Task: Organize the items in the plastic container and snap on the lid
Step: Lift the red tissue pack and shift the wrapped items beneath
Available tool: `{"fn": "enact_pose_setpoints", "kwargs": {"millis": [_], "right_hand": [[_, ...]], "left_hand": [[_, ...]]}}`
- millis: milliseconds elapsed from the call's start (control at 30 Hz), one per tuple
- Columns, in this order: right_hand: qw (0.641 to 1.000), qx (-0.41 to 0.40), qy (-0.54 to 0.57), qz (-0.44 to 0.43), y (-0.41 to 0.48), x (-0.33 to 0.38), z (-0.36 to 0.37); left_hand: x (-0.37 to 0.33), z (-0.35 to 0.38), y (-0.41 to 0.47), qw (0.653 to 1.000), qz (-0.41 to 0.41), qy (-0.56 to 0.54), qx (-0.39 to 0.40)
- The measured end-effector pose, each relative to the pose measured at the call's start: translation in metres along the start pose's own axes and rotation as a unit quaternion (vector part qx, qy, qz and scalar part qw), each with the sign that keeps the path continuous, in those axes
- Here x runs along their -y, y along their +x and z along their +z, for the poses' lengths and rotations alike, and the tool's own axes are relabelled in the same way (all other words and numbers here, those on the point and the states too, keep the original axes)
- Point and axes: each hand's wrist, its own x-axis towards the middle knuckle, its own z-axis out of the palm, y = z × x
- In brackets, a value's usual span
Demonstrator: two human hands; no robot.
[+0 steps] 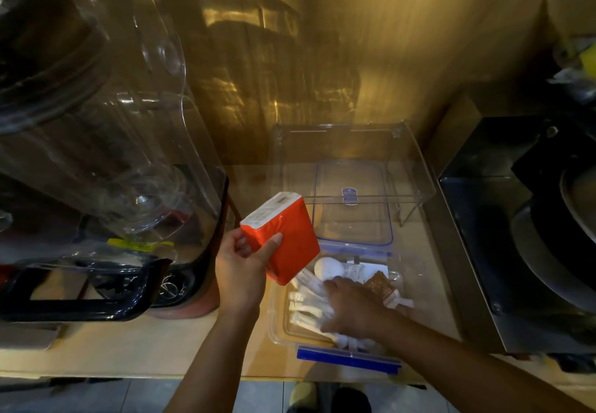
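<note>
A clear plastic container [277, 322] with blue clips stands on the wooden counter near its front edge. Inside lie several white wrapped packets [306, 303], a white plastic spoon [327, 267] and brown sachets [380, 283]. My right hand [351, 309] is down in the container, fingers spread over the white packets. My left hand [240, 267] holds an orange napkin pack [283, 238] tilted above the container's left rim. The clear lid [354, 206] with a blue rim lies flat just behind the container.
A clear acrylic stand [416, 167] arches over the lid at the back. A large blender with a clear cover [106, 154] fills the left side. A black appliance [516, 219] sits to the right. Bare counter [145, 348] lies at the front left.
</note>
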Motion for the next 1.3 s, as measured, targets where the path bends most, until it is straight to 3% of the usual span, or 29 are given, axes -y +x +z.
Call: {"fn": "enact_pose_setpoints", "kwargs": {"millis": [100,233,567,667,767,967,1033,1200,1300], "right_hand": [[0.992,-0.057,-0.112,0.01,0.003,0.006,0.019],[0.982,-0.114,-0.15,0.02,0.006,0.009,0.029],[0.99,-0.096,-0.077,0.066,0.012,0.013,0.022],[0.984,-0.092,0.083,0.125,0.004,0.004,0.007],[0.951,-0.097,0.244,0.164,-0.01,-0.01,-0.011],[0.887,-0.19,0.364,0.21,-0.027,-0.04,-0.028],[0.886,-0.188,0.355,0.233,-0.028,-0.046,-0.03],[0.924,-0.132,0.249,0.259,-0.028,-0.052,-0.022],[0.931,-0.154,0.191,0.271,-0.03,-0.048,-0.013]], "left_hand": [[0.002,-0.003,-0.001,1.0,0.001,0.004,-0.006],[0.006,-0.005,-0.004,1.0,-0.004,0.006,-0.006],[0.004,-0.008,-0.007,1.0,-0.002,-0.001,-0.026],[-0.002,-0.011,-0.006,0.999,-0.007,-0.019,-0.032],[-0.006,-0.014,-0.006,1.0,-0.012,-0.018,-0.013],[-0.005,-0.007,-0.006,0.999,-0.03,0.008,0.02],[-0.003,-0.004,-0.007,0.999,-0.042,0.012,0.023],[-0.002,-0.003,-0.005,0.998,-0.05,0.011,0.025],[-0.006,-0.006,-0.001,0.998,-0.055,0.006,0.025]]}}
